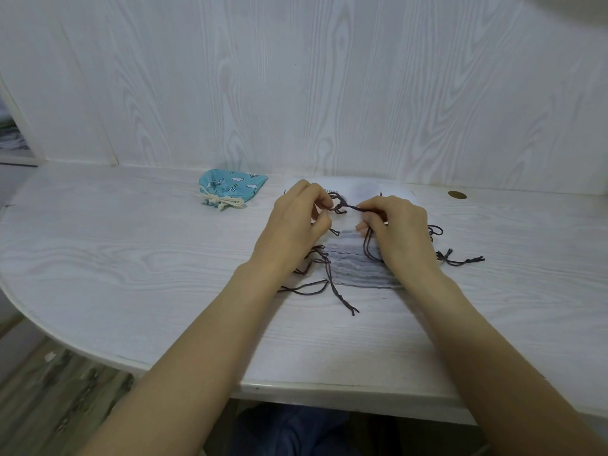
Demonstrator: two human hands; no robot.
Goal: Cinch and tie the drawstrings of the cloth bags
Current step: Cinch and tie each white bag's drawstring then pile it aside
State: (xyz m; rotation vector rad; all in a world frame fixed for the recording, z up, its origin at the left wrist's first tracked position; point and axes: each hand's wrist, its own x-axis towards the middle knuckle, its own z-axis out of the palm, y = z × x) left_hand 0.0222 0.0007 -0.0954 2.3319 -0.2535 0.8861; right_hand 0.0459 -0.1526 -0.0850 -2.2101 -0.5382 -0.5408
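A stack of flat white cloth bags lies on the table, with dark drawstrings trailing out at both sides. Above the stack's far end, my left hand and my right hand each pinch part of the top bag's dark cord. A small knot loop sits between them. A blue patterned cloth bag lies at the back left, its mouth cinched and its cream cord tied in a bow.
The white wood-grain table has a curved front-left edge and a wall panel right behind it. A brass cable hole sits at the back right. More dark cord ends lie right of the stack.
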